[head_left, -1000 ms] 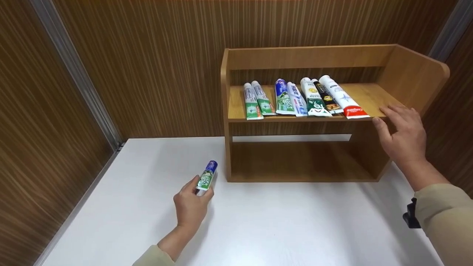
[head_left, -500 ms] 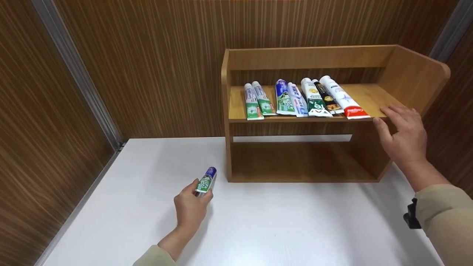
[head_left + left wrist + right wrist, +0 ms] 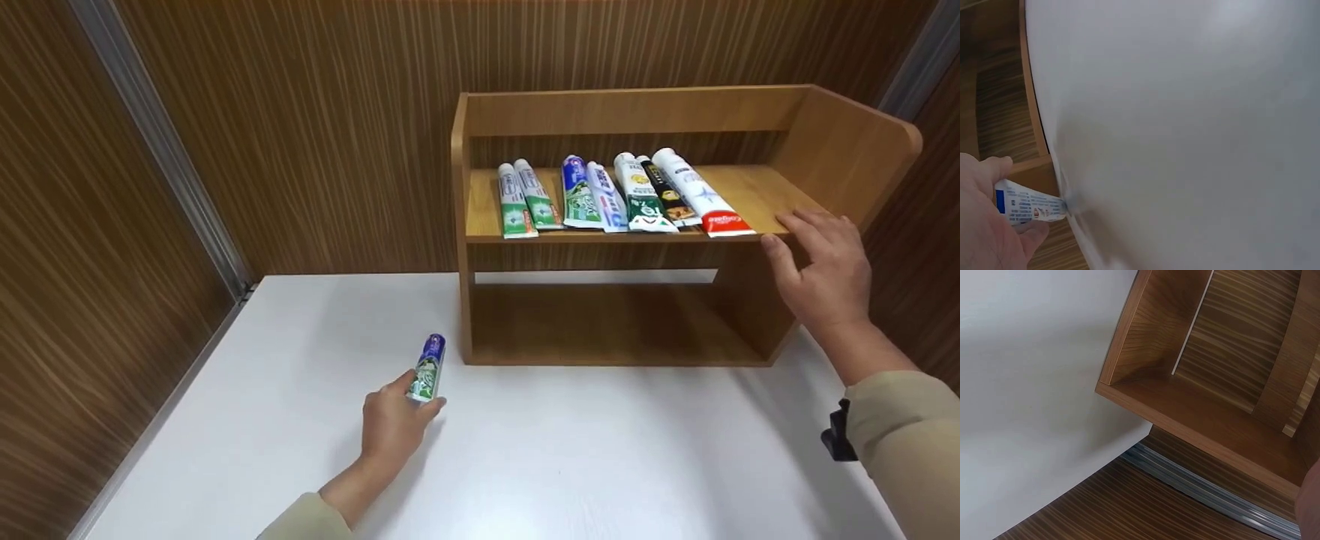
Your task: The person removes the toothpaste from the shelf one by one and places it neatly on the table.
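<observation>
My left hand (image 3: 395, 424) holds a blue and green toothpaste tube (image 3: 428, 367) between thumb and fingers, low over the white table just left of the shelf unit. In the left wrist view the printed white back of the toothpaste tube (image 3: 1033, 203) shows, its narrow end pointing to the tabletop. At the right end of the upper shelf, my right hand (image 3: 829, 274) rests with loosely extended fingers on the board and its thumb at the front edge. Left of those fingers lies a large white and red toothpaste tube (image 3: 703, 191).
The wooden two-tier shelf unit (image 3: 463, 300) stands against the back wall. Along its upper board lie several more tubes, among them a white-green one (image 3: 515, 201), a blue-green one (image 3: 579, 191) and a black one (image 3: 667, 187). A striped panel (image 3: 112, 300) borders the table's left side.
My left hand has shifted slightly right and down, and the toothpaste tube in it has turned more upright in the head view. The right hand stays at the shelf's edge.
</observation>
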Demonstrator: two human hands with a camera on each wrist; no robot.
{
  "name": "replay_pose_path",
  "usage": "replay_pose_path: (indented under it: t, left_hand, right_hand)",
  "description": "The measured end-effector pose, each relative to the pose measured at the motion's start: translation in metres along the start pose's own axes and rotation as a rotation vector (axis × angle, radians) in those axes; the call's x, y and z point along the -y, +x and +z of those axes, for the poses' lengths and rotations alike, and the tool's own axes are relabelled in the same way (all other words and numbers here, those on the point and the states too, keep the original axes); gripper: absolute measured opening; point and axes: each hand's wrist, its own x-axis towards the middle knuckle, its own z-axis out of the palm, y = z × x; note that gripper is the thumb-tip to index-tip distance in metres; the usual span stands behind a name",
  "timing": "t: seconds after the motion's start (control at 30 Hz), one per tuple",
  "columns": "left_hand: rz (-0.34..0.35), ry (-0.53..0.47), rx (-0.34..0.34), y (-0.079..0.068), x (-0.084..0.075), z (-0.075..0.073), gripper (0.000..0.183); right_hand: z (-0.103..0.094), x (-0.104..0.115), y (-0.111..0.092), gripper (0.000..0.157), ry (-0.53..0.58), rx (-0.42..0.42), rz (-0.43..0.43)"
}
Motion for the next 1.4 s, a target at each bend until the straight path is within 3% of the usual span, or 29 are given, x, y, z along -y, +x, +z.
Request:
replay_pose_path:
  t: [0.33,0.53,0.97,1.4]
  left_hand:
    - [-0.075,-0.019,0.108,-0.001,0.000,0.002,0.066]
    - [-0.071,0.033,0.111,-0.002,0.001,0.008,0.063]
    - [-0.111,0.057,0.139,-0.001,0.006,0.015,0.076]
    - [-0.097,0.121,0.121,-0.004,0.005,0.017,0.076]
  right_hand:
    - [0.002,-0.001,0.000,0.042,0.009,-0.028,-0.016]
    - [0.000,-0.001,0.000,0.044,0.001,-0.004,0.012]
    - [0.000,0.000,0.001,0.044,0.010,-0.001,0.009]
    - [0.003,-0.002,-0.001,0.041,0.015,-0.046,-0.025]
